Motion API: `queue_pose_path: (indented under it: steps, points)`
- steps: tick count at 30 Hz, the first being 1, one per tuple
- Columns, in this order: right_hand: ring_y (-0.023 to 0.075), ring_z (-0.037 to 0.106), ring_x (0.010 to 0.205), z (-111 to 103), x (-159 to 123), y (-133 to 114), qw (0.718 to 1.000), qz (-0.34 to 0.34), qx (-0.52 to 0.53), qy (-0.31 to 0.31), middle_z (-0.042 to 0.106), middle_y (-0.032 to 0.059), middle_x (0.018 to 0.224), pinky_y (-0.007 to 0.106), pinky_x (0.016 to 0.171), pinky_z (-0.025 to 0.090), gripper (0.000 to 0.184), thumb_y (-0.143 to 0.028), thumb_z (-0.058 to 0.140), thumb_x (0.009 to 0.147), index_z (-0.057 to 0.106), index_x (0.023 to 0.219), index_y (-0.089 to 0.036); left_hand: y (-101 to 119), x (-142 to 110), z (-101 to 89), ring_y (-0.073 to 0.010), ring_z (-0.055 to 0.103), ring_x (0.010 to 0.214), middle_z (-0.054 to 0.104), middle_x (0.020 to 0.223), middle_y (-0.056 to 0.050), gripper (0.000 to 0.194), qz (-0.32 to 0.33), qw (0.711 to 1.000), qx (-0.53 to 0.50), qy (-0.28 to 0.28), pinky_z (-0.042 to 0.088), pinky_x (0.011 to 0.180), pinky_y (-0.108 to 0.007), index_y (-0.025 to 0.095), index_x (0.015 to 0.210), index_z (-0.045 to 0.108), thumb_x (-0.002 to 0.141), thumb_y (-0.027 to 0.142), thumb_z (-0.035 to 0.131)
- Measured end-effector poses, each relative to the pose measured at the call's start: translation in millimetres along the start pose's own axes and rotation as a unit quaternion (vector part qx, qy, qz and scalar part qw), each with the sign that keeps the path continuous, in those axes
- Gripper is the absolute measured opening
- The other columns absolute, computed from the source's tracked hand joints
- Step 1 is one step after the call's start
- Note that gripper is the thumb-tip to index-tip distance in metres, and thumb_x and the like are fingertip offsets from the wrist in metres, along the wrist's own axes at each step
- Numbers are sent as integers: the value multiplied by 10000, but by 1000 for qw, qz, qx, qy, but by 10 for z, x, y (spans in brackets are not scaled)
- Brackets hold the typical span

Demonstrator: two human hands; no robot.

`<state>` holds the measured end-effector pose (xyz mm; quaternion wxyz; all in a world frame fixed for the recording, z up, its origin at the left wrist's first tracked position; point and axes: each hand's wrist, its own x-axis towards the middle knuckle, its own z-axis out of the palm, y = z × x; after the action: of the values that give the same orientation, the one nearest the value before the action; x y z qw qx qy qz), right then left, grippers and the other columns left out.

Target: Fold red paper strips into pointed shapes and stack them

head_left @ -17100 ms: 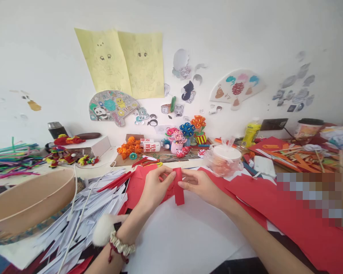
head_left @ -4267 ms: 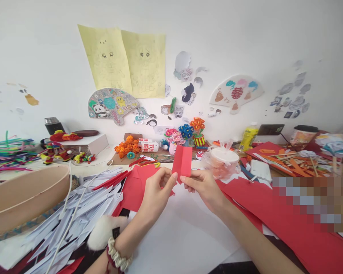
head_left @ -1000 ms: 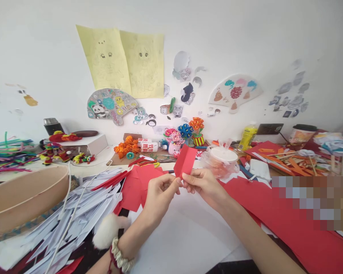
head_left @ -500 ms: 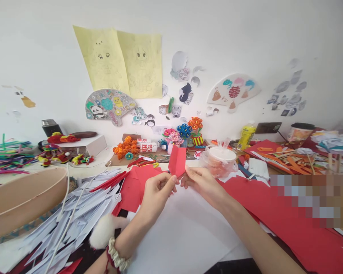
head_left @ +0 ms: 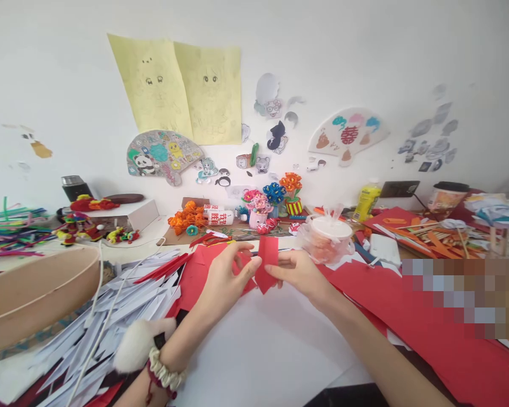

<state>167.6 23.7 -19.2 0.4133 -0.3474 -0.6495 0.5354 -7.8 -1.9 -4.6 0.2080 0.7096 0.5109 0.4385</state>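
Observation:
A small folded piece of red paper [head_left: 267, 261] stands upright over the white sheet [head_left: 271, 345], its lower end coming to a point. My right hand [head_left: 297, 272] pinches it from the right, thumb in front and fingers behind. To the left, my left hand [head_left: 231, 274] has its fingers and thumb apart. Its thumb tip is close to the paper's left edge; whether it touches cannot be made out. Behind my left hand lie more red paper sheets [head_left: 193, 282].
Folded white paper strips [head_left: 110, 316] are heaped at left, beside a beige basket [head_left: 38, 288]. Large red paper [head_left: 407, 311] spreads at right. Further back stand a lidded cup in a plastic bag [head_left: 328, 234], craft flowers [head_left: 257, 206] and a yellow bottle [head_left: 366, 202].
My left hand has let go of the red paper and its fingers have spread. The paper, now in my right hand alone, sits lower and has turned to show a pointed lower end.

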Motion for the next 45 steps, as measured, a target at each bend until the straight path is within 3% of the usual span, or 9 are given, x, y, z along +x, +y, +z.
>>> queue_pose_path:
  steps: [3, 7, 13, 20, 26, 31, 36, 41, 45]
  points:
    - [119, 533, 539, 43, -11, 22, 999, 13, -15, -46, 614, 23, 623, 246, 514, 423, 267, -390, 676, 743, 668, 706, -126, -24, -2, 27, -129, 580, 677, 673, 863, -18, 231, -3, 999, -41, 36, 433, 593, -228, 189, 934, 628, 840, 387, 555]
    - [130, 567, 625, 71, -16, 38, 1000, 1, 17, 1, 645, 27, 721, 251, 582, 446, 299, -426, 650, 769, 675, 810, -130, -27, -34, 83, -149, 608, 710, 680, 786, -24, 188, -8, 995, -95, 28, 434, 605, -237, 173, 830, 636, 830, 347, 566]
    - [123, 540, 571, 75, -23, 26, 1000, -3, -21, 16, 611, 5, 617, 244, 543, 413, 296, -409, 672, 749, 660, 659, -127, 44, -84, 107, -115, 538, 576, 665, 706, 17, 135, 4, 997, -3, 71, 408, 553, -225, 195, 818, 649, 817, 308, 577]
    - [216, 640, 745, 83, -38, 12, 999, -24, -8, 25, 710, 55, 789, 312, 637, 484, 298, -455, 662, 748, 727, 791, -167, 40, -142, 109, -160, 571, 659, 710, 800, -17, 154, 100, 973, 143, 154, 431, 644, -267, 226, 923, 681, 838, 270, 561]
    - [224, 633, 752, 89, -24, 46, 999, -26, -2, 24, 709, 58, 803, 316, 633, 477, 297, -447, 656, 758, 721, 783, -158, 22, -142, 107, -205, 586, 821, 727, 925, -38, 173, 187, 959, 150, 150, 425, 761, -313, 252, 927, 722, 851, 247, 566]
    - [184, 586, 669, 76, -29, 36, 997, -47, -44, 35, 682, 43, 751, 276, 572, 418, 287, -414, 634, 784, 719, 799, -140, 50, -66, 66, -196, 597, 828, 715, 848, -40, 176, 74, 992, -31, 100, 447, 735, -296, 215, 782, 716, 831, 331, 592]
    - [170, 571, 637, 72, -40, 8, 996, -50, -57, 36, 686, 49, 770, 263, 546, 406, 309, -428, 631, 784, 730, 863, -146, 43, -17, 36, -151, 580, 707, 693, 847, -39, 247, -79, 977, -191, 42, 456, 618, -245, 170, 824, 700, 749, 403, 668]
    - [153, 559, 621, 72, -34, 11, 995, -59, -66, 46, 691, 43, 754, 249, 537, 389, 262, -382, 638, 783, 740, 851, -150, 22, -3, 23, -128, 544, 624, 657, 728, -29, 291, -115, 975, -191, 6, 438, 556, -227, 149, 779, 704, 695, 428, 706]
    - [175, 597, 652, 57, -37, 11, 998, -33, -52, 34, 704, 53, 768, 254, 548, 416, 264, -378, 660, 761, 744, 845, -142, -42, 3, 55, -156, 573, 646, 674, 723, -46, 299, -124, 972, -199, 15, 453, 559, -246, 147, 739, 705, 675, 439, 715]
